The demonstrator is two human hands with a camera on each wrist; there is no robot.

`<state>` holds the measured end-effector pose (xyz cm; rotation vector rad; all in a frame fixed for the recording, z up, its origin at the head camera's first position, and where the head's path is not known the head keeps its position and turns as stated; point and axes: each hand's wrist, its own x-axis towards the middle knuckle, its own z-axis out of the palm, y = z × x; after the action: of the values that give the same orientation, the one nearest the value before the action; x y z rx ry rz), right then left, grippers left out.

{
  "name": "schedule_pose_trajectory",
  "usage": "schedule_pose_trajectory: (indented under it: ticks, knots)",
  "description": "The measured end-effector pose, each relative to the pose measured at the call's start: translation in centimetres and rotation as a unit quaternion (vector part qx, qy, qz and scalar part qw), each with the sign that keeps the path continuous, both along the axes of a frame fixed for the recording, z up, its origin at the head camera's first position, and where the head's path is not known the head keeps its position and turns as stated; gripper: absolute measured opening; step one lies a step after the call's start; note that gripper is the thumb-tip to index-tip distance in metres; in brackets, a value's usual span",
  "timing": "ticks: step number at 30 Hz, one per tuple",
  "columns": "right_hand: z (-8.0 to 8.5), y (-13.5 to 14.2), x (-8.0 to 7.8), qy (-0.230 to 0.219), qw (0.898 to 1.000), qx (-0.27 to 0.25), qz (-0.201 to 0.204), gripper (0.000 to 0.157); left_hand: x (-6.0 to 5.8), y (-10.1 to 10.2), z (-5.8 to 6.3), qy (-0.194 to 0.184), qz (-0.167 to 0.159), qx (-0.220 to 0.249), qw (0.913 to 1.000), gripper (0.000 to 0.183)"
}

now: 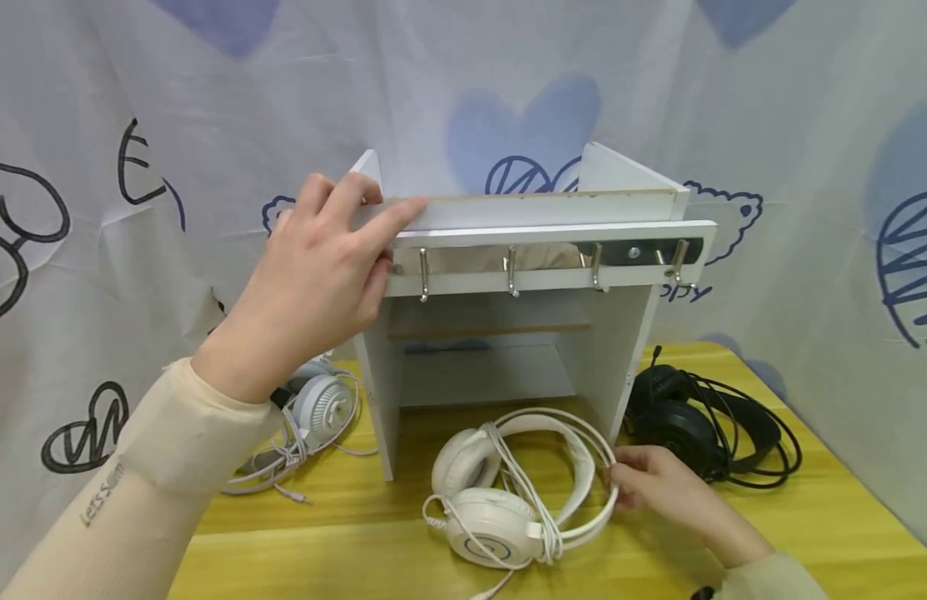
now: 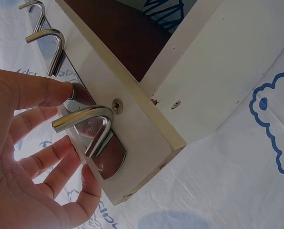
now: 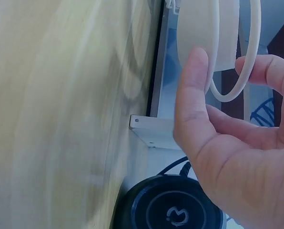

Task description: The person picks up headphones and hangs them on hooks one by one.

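- A grey-white headset (image 1: 317, 404) lay on the yellow wooden table (image 1: 831, 533), left of the white shelf unit (image 1: 621, 350) and partly hidden behind the left forearm; its pale cord (image 1: 283, 467) trailed loosely in front of it.
- The left hand (image 1: 321, 283) rested on the upper left corner of the shelf unit, fingers nearly straight and laid over the top front edge, thumb at the end of the hook rail. It pressed against the board rather than closing round anything.
- In the left wrist view that hand (image 2: 32, 157) was spread, fingertips (image 2: 68, 90) touching the metal hook rail (image 2: 106, 157) just beside the end hook (image 2: 87, 126).
- Four metal hooks (image 1: 512, 271) hung in a row along the rail under the shelf unit's top board; all were bare.
- The white headphones (image 1: 508, 492) lay on the table directly in front of the shelf unit's open base, ear cups towards the camera, a white cable (image 1: 527, 500) looped over them.
- The right hand (image 1: 662, 492) sat at the right side of those headphones, in front of the shelf unit's right leg, thumb and fingers pinching the thin outer band (image 1: 609, 467).
- The right wrist view showed the thumb (image 3: 194, 100) against the padded white band (image 3: 208, 33) and a finger hooked round the thin band (image 3: 237, 81).
- Black headphones (image 1: 688, 425) with a tangled black cable (image 1: 764, 454) lay right of the shelf unit, just behind the right hand.
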<state>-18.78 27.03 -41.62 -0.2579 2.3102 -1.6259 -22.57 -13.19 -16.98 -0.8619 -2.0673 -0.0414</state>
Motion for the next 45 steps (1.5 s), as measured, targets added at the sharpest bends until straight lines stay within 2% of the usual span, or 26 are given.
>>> schedule_pose_trajectory:
  ticks: [6,12,25,35,45]
  knots:
    - [0.7,-0.4,0.0,-0.039,0.998,-0.004,-0.049,0.055,0.2,0.1,0.5,-0.002,-0.004,0.003,1.0,0.049]
    - [1.0,-0.7,-0.2,-0.032,0.997,0.009,-0.076,0.055,0.4,0.1,0.6,-0.004,-0.001,0.003,1.0,0.049]
    - [2.0,-0.7,-0.1,-0.006,0.998,0.003,-0.06,0.05,0.2,0.1,0.4,-0.005,-0.003,0.005,1.0,0.05]
    - [3.7,-0.9,-0.3,0.038,0.994,0.066,-0.077,0.049,0.2,0.0,0.3,-0.001,-0.002,0.004,1.0,0.051]
    - [5.7,-1.3,-0.3,0.092,0.987,0.118,-0.059,0.034,0.1,-0.1,0.0,-0.001,0.004,0.001,1.0,0.051]
